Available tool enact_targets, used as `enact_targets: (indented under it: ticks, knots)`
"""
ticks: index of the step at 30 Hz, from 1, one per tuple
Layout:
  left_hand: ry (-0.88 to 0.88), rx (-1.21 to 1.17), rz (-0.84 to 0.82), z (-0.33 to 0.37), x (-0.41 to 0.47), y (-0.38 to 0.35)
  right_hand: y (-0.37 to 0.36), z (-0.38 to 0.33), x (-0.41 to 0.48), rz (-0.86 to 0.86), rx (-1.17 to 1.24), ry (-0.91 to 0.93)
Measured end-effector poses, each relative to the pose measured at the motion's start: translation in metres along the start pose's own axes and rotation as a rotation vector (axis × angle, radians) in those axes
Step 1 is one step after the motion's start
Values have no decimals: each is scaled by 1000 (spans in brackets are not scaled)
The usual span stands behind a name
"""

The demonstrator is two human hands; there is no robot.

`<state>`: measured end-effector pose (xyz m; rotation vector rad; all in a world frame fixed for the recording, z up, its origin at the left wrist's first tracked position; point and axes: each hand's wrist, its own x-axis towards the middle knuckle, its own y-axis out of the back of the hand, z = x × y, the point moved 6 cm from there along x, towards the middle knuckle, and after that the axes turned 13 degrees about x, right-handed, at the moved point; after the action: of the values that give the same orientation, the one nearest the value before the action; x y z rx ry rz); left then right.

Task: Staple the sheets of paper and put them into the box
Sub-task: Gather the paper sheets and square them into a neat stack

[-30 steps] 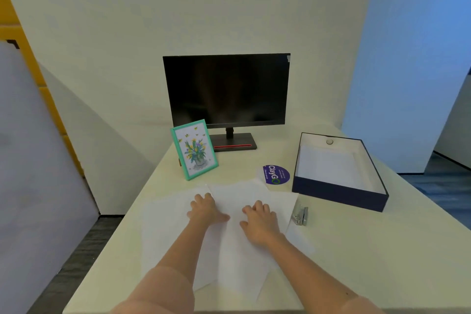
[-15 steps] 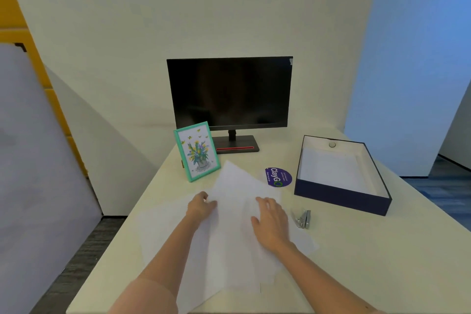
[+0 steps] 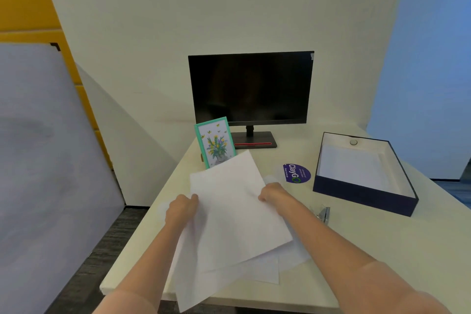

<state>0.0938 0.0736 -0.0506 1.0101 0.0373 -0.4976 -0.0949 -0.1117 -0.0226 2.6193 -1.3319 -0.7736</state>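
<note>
now the sheets of paper (image 3: 237,211) are off the flat: a second ago both palms lay spread on top of them as they lay loose across the desk (image 3: 382,250), and half a second ago they were being swept together. at this moment the left grip (image 3: 182,209) has its fingers curled round the left edge of the bundle, thumb on top, and the right grip (image 3: 274,194) holds the right edge, its fingertips hidden by the paper. between the two grips the top sheet tilts up, and its far corner rises in front of the picture frame (image 3: 215,145). the bundle is not squared. below the grips, toward the person, the lower sheets fan out at different angles, and one hangs past the near edge of the desk. so the gathering step looks nearly done, but the edges probably need tapping level before a staple would catch every sheet. the stapler (image 3: 323,213) lies untouched on the desk, near the right grip and to its right, beside the forearm. the box (image 3: 364,197) stands open farther right of that grip and a little beyond it, well apart from the paper, with a round sticker (image 3: 297,173) lying between the two.
</note>
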Motion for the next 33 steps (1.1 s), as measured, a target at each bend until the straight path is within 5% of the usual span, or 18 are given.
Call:
enact_targets:
  ticks: [4, 15, 29, 33]
  knots:
    - [8, 263, 10, -4, 2, 1, -23, 4, -4, -64, -130, -24]
    - [16, 315, 1, 4, -7, 3, -47, 1, -10, -14, -302, 44]
    - [-118, 508, 150, 21, -22, -13, -19, 25, -8, 45, 174, -64]
    - [-82, 457, 78, 26, -19, -23, -5, 43, -14, 105, 263, -77]
